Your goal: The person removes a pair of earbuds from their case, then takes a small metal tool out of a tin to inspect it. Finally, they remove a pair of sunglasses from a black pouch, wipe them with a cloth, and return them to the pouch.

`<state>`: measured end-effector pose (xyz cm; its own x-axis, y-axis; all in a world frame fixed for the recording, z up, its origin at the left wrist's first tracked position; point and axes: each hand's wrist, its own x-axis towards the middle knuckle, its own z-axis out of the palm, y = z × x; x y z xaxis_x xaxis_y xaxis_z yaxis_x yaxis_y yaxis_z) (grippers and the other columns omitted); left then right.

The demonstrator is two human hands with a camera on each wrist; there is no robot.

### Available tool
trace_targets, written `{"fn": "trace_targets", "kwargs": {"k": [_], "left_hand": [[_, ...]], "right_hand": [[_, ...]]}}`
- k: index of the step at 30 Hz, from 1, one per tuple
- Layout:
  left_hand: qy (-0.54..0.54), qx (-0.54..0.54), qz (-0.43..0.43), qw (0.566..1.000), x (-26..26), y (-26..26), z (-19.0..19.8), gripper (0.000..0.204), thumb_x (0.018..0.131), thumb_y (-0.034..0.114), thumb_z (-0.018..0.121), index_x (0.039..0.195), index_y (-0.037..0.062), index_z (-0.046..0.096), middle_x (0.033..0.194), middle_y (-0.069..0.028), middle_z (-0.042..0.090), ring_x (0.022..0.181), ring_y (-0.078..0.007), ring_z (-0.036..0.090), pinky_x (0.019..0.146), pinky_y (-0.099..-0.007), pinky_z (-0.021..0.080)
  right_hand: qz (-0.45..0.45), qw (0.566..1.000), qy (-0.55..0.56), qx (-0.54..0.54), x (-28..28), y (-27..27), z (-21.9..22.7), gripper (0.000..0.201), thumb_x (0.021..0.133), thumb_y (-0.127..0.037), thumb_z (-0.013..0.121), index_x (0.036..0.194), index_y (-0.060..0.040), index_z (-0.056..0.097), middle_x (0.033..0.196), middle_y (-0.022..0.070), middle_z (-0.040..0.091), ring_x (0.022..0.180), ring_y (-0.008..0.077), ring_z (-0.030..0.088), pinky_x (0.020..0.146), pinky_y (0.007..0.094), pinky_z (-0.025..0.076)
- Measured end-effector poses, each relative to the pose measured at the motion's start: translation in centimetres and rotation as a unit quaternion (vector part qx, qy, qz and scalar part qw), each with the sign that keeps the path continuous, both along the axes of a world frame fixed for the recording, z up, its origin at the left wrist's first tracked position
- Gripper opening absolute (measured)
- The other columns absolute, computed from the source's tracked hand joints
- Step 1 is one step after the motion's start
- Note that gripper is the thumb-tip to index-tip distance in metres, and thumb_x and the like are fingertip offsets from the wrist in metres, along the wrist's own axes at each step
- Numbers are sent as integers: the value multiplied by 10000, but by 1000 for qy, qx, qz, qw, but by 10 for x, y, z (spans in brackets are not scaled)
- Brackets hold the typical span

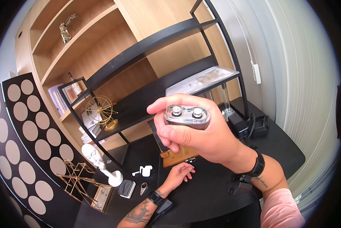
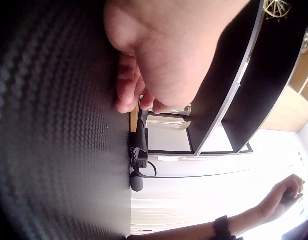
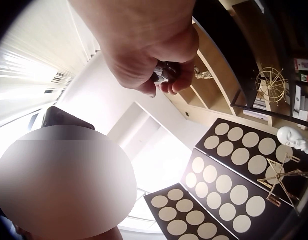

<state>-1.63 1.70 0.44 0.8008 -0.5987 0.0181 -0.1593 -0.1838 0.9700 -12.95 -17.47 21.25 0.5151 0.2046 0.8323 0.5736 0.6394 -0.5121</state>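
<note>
Raised in the head view, my right hand [image 1: 204,133] grips a small oval case [image 1: 187,121] between thumb and fingers. Its clear top shows two round silver pieces. In the right wrist view the right hand [image 3: 149,55] covers most of the dark case [image 3: 165,72]. My left hand [image 1: 177,176] rests on the black table [image 1: 212,190], fingers loosely bent and holding nothing visible. A small shiny item [image 1: 191,160] lies just beyond its fingertips. From the left wrist, the left hand [image 2: 161,55] shows low over the dark tabletop [image 2: 69,130].
Left of the left hand are a white earbud case [image 1: 147,170], a small grey object [image 1: 143,188] and a dark-topped box [image 1: 127,189]. Farther off stand a white figure [image 1: 115,178], a wooden stand [image 1: 174,157], a black shelf [image 1: 140,114] and black devices [image 1: 258,127].
</note>
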Motion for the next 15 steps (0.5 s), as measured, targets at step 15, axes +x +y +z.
{"fn": "trace_targets", "kwargs": {"k": [15], "left_hand": [[-9, 4, -11, 1000, 0, 1, 1, 180, 963, 156, 503, 1048, 16, 578, 955, -66, 650, 706, -86, 583, 563, -196, 442]], "right_hand": [[93, 994, 36, 32, 5, -9, -1, 216, 907, -121, 581, 1068, 6, 516, 839, 108, 570, 699, 159, 568, 521, 242, 437]]}}
